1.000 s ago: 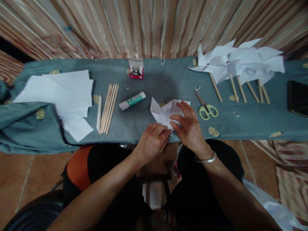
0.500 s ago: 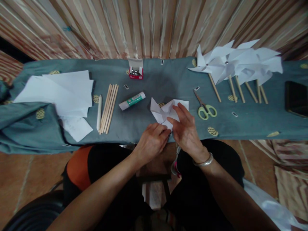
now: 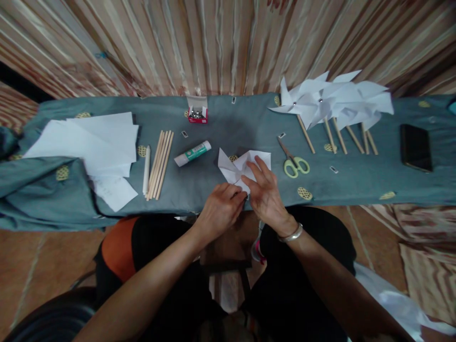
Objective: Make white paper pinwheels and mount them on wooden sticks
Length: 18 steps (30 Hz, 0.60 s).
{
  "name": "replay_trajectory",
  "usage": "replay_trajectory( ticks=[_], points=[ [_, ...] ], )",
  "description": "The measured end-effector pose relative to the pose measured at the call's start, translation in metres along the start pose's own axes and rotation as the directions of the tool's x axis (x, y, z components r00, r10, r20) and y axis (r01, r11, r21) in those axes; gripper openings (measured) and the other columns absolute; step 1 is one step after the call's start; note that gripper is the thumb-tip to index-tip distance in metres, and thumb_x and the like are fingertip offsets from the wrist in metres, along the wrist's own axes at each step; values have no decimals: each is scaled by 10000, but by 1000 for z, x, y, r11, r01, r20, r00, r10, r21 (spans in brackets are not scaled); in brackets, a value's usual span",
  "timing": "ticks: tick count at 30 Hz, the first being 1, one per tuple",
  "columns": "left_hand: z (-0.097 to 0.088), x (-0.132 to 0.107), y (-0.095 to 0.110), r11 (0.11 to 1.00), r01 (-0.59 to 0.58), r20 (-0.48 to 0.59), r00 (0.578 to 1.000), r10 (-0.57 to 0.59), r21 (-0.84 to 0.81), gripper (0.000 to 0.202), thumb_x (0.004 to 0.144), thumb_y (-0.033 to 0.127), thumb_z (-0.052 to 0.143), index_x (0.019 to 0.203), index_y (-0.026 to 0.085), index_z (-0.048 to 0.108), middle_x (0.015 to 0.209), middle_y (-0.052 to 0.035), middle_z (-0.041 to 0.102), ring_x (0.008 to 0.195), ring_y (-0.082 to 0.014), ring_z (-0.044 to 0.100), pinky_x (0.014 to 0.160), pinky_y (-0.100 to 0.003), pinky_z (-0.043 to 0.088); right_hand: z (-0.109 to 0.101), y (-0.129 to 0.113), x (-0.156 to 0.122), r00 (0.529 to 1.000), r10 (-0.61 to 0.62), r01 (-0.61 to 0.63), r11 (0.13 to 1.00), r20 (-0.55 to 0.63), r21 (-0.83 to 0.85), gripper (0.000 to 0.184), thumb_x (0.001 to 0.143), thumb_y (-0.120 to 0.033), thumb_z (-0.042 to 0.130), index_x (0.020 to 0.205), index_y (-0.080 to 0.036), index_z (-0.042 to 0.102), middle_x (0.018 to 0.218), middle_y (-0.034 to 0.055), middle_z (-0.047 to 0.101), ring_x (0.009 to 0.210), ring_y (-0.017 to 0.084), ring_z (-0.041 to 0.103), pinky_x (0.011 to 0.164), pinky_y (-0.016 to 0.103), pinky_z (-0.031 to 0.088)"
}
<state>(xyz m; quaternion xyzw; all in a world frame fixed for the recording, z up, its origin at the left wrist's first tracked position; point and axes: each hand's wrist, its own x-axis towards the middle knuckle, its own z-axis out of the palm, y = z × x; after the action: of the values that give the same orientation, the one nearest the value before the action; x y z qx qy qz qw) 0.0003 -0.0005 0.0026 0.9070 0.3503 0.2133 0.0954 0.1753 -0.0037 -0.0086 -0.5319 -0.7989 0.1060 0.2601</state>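
Note:
A partly folded white paper pinwheel (image 3: pixel 231 169) lies near the table's front edge, between my hands. My left hand (image 3: pixel 221 202) is closed, its thumb and fingers pinching the paper's near edge. Over the right part of the same paper rests my right hand (image 3: pixel 264 192), fingers spread and pressing it down. A glue stick (image 3: pixel 193 153) lies to the left of the paper. To its right are green-handled scissors (image 3: pixel 294 163). The pinched corner is mostly hidden behind my fingers.
Several finished pinwheels (image 3: pixel 338 102) on sticks lie at the back right, with a phone (image 3: pixel 416 147) beyond them. A red box of metal pins (image 3: pixel 198 114) stands at the back. Several wooden sticks (image 3: pixel 161 165), a white candle-like stick (image 3: pixel 146 170) and paper sheets (image 3: pixel 103 142) are on the left.
The view has shifted slightly to the right, so more of the phone shows. Both hands keep their places on the paper with almost the same grip.

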Motion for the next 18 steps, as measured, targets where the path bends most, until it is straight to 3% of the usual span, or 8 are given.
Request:
replay_trajectory(
  ticks=[7,12,18],
  points=[
    [1,0,0,999,30,32,999,-29,-25,229,961,190,459,1062,137,657,977,-96,658,916,-230,598,777,-380,499,4,7,2,999,-28,26,998,-33,-64,322,929,-186,412,1143,-246,646,1523,74,414,1496,321,214,1107,551,346],
    [-1,0,1,999,34,11,999,-34,-15,202,952,184,487,1044,142,661,971,-86,665,910,-220,602,791,-371,506,7,10,2,996,30,-33,999,-84,-33,352,920,-145,409,1096,-254,694,1522,55,440,1490,302,237,1123,587,328],
    [-2,1,3,999,40,-5,999,-40,-9,182,929,167,527,1045,146,666,983,-89,666,923,-222,615,805,-382,517,-2,23,4,976,70,-58,996,-206,63,438,886,-78,371,1137,-206,706,1443,92,528,1459,259,320,1121,529,388]
  ],
)
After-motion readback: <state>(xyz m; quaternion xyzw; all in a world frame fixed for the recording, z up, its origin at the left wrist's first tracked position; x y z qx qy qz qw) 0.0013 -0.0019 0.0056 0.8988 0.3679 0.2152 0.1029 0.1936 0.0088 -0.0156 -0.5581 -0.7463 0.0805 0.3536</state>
